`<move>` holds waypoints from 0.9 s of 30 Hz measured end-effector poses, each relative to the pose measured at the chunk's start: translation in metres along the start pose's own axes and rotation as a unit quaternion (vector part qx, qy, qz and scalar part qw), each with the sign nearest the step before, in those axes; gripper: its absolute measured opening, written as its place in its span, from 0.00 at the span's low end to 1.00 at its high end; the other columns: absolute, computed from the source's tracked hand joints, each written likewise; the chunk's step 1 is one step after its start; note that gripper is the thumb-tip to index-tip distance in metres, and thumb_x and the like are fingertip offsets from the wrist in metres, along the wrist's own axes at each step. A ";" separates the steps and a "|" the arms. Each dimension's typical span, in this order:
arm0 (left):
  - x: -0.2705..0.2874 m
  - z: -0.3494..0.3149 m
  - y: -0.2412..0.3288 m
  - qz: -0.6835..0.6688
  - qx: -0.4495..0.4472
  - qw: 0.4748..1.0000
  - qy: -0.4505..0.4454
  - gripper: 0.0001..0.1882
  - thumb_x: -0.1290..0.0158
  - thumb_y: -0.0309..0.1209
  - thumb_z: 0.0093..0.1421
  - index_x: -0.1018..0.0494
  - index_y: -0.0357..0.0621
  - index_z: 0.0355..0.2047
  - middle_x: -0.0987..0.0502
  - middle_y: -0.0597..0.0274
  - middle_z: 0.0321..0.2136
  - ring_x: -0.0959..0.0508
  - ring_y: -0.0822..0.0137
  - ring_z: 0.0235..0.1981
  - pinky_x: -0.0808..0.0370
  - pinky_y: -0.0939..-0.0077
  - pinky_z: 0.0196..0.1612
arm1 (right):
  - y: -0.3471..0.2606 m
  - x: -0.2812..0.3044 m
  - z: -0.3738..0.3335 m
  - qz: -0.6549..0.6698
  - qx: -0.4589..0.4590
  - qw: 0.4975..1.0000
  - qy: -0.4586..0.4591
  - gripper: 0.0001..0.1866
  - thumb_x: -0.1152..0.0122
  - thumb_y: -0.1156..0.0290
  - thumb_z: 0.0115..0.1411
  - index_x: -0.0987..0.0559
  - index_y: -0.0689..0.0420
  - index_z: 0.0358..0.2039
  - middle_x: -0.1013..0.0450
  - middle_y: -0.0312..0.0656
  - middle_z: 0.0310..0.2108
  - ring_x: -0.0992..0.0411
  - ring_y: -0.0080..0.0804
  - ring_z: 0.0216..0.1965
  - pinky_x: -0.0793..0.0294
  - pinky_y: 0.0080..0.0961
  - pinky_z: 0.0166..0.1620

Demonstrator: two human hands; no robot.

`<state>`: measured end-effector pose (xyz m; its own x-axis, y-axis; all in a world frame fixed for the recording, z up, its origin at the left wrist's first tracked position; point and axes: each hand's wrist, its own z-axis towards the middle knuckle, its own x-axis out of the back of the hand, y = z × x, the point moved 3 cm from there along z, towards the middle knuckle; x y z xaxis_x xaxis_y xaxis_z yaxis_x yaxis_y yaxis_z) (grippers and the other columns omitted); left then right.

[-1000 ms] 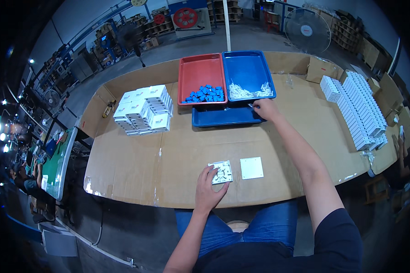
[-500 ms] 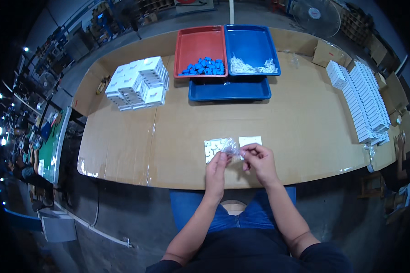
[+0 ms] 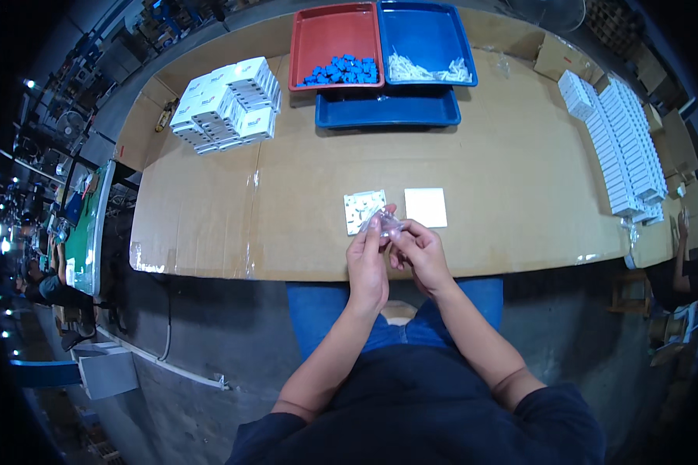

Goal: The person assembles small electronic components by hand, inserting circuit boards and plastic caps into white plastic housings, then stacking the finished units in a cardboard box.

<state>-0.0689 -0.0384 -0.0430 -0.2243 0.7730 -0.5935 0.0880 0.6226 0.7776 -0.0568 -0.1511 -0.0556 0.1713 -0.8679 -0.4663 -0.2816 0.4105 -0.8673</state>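
Clear plastic packet (image 3: 389, 225), centre of frame, above the worktop (image 3: 302, 240). Left hand (image 3: 368, 267) and right hand (image 3: 421, 254) both pinch it, fingers drawn narrow on the film. Contents can't be made out. Likely light, limp, slippery; opposite edges seem the best hold. Just above in frame: white square housing (image 3: 357, 208), left; plain white plate (image 3: 425, 207), right.
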 end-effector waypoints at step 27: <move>-0.001 -0.020 -0.007 0.065 -0.029 0.997 0.016 0.23 0.55 0.39 0.77 0.27 0.32 0.62 0.19 0.60 0.47 0.26 0.76 0.28 0.28 0.80 0.31 | 0.030 0.012 -0.004 0.023 0.028 0.996 0.081 0.16 0.46 0.61 0.75 0.20 0.63 0.42 0.24 0.38 0.24 0.29 0.20 0.19 0.30 0.17 0.23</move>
<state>-0.0889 -0.0456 -0.0434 -0.2463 0.8422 -0.4796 0.0632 0.5078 0.8592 -0.0669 -0.1506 -0.0861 0.0040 -0.8795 -0.4758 -0.2316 0.4621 -0.8561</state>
